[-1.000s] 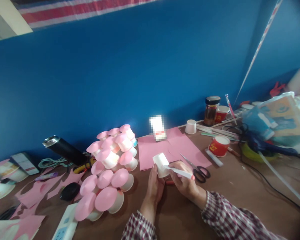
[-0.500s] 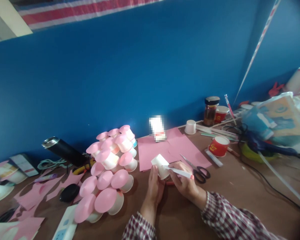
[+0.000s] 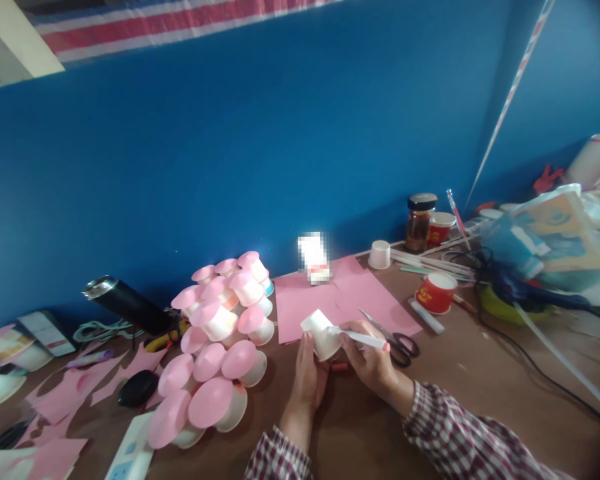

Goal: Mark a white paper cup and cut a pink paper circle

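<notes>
My left hand [image 3: 310, 370] is closed around a white paper cup [image 3: 322, 335], holding it tilted above the brown table. Between the fingers of my right hand [image 3: 373, 357] is a white marker [image 3: 363, 338] with an orange-red end; its tip meets or nearly meets the cup's side. An orange-red marker cap [image 3: 339, 367] lies on the table between my hands. Scissors with black handles [image 3: 404, 348] rest just beyond my right hand, partly over pink paper [image 3: 305, 313]. Any mark on the cup is too small to make out.
Several cups with pink paper discs [image 3: 211, 400] crowd the left. Pink scraps [image 3: 63, 393], a black flask [image 3: 127, 303] and a power strip [image 3: 130, 447] lie farther left. To the right are a red cup [image 3: 436, 293], a jar [image 3: 420, 225] and a blue glue gun [image 3: 517, 285].
The marker and my right hand have shifted slightly right along the cup. My left hand keeps its hold, with the cup turned a little. The orange-red cap shows more clearly.
</notes>
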